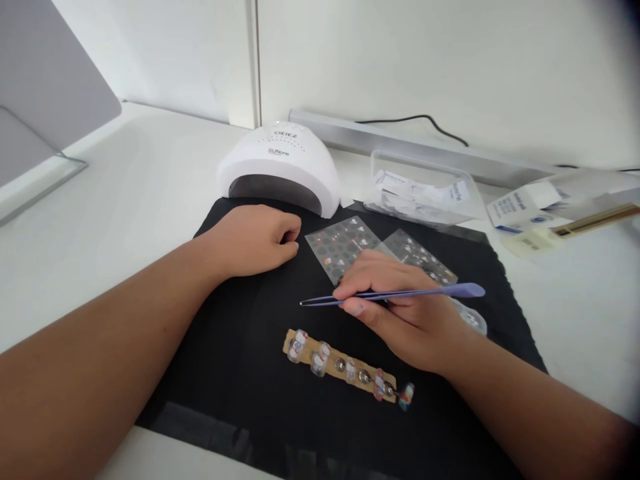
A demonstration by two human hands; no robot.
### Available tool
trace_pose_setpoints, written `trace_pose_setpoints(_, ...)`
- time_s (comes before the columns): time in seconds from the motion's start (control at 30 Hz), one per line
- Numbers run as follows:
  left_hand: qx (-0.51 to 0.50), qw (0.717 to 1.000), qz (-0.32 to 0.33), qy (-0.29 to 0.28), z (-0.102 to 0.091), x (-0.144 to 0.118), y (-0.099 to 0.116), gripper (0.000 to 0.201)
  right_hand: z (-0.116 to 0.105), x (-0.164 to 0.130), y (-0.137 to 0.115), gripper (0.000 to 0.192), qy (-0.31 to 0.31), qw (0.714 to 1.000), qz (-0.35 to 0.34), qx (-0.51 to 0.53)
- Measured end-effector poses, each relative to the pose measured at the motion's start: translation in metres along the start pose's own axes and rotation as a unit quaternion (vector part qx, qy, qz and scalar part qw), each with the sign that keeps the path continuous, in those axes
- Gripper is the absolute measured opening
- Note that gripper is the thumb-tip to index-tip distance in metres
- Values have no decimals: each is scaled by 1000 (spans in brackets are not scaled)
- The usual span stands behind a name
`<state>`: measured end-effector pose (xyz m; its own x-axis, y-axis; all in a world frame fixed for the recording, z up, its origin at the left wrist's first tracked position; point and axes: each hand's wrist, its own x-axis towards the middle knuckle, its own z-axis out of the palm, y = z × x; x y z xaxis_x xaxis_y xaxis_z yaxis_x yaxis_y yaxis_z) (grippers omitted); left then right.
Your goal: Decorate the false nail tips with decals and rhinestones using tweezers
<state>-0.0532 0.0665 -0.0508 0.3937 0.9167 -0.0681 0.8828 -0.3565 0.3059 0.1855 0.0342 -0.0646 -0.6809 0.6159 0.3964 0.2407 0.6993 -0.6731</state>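
Observation:
My right hand (400, 307) grips purple tweezers (450, 291) that point left, their tips hovering over the black mat (240, 333). Just below the hand lies a tan strip (345, 367) carrying several decorated nail tips. Two clear sticker sheets (340, 243) lie behind the hand, partly covered by it. My left hand (255, 239) rests on the mat as a loose fist, holding nothing, right in front of the white nail lamp (280, 167).
A clear plastic box (425, 193) of white packets stands behind the mat. Small boxes and a nail file (595, 217) lie at the right. A grey screen on a stand (40, 87) sits at the far left, and a cable runs along the wall.

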Motion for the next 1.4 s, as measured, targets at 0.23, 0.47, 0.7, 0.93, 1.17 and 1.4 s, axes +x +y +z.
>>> trace_pose_setpoints(0.23, -2, 1000, -4, -4, -1, 0, 1, 16, 0, -2, 0, 8, 9, 1000, 2, -4)
trace_pose_setpoints(0.47, 5, 1000, -1, -1, 0, 1, 1, 15, 1, -1, 0, 8, 4, 1000, 5, -2)
trace_pose_setpoints(0.7, 8, 1000, -6, 0, -1, 1, 2, 14, 1, -1, 1, 8, 3, 1000, -5, 0)
trace_pose_setpoints(0.93, 11, 1000, -4, 0, -1, 1, 2, 14, 1, -1, 0, 8, 10, 1000, -14, 8)
trace_pose_setpoints(1.17, 12, 1000, -9, -3, -1, 1, 2, 14, 1, -3, 0, 7, 9, 1000, -2, 13)
trace_pose_setpoints(1.4, 16, 1000, -11, -3, 0, 1, 2, 15, 2, -1, -1, 7, 5, 1000, -5, 17)
